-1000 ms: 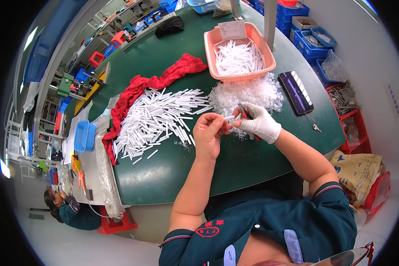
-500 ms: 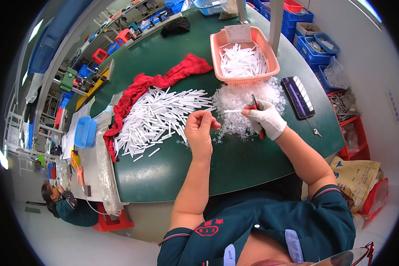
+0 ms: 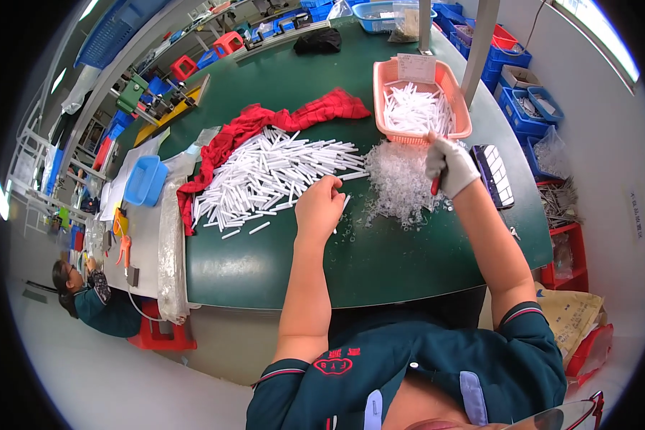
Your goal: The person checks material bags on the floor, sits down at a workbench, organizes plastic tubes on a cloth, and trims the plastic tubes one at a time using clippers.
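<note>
The pile of white sticks (image 3: 265, 175) is spread over the green tabletop (image 3: 244, 271) directly to the left of the left hand (image 3: 321, 206), and is reached far more readily by that bare hand than by the gloved right hand (image 3: 451, 168). The left hand is set at the pile's near right edge, its back turned to the camera and its fingers curled narrow, so that whether anything is gripped cannot be told. Just beside those fingers a single white stick (image 3: 347, 203) is seen (whether pinched or merely lying there is not shown), its long axis pointed away from the body with a slight lean to the right. At the pile's right end, by contrast, the sticks are laid mostly left to right, across the line of the left forearm. In the right hand a red-handled tool (image 3: 436, 185) is held, largely hidden by the glove; whether a stick is also held cannot be told. That hand is raised at the near side of the orange basket (image 3: 398, 134), in which more white sticks are heaped. Between the two hands a mound of clear scraps (image 3: 405, 186) is spread, lying nearer to the right hand.
</note>
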### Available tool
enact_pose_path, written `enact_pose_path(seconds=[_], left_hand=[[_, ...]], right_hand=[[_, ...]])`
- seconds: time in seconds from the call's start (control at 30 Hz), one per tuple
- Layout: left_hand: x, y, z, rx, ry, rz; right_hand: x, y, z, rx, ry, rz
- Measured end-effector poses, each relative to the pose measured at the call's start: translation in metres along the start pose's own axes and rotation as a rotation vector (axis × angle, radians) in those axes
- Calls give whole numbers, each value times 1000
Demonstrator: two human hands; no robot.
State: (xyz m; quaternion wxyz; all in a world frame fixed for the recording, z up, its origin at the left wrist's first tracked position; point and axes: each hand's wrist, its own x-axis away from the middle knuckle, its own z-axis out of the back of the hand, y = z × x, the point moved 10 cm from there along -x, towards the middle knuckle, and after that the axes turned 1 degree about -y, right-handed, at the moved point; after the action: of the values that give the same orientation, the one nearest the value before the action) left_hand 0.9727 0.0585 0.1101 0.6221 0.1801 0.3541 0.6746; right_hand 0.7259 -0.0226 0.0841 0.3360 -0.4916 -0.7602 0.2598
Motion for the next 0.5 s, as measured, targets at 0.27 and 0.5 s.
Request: enact_pose_path(seconds=[0.27, 0.5], left_hand=[[5, -2, -24, -541, -178, -22], [3, 8, -29, -376, -166, -95]], right_hand=[[13, 24, -30, 148, -134, -63], [42, 54, -29, 694, -134, -46]])
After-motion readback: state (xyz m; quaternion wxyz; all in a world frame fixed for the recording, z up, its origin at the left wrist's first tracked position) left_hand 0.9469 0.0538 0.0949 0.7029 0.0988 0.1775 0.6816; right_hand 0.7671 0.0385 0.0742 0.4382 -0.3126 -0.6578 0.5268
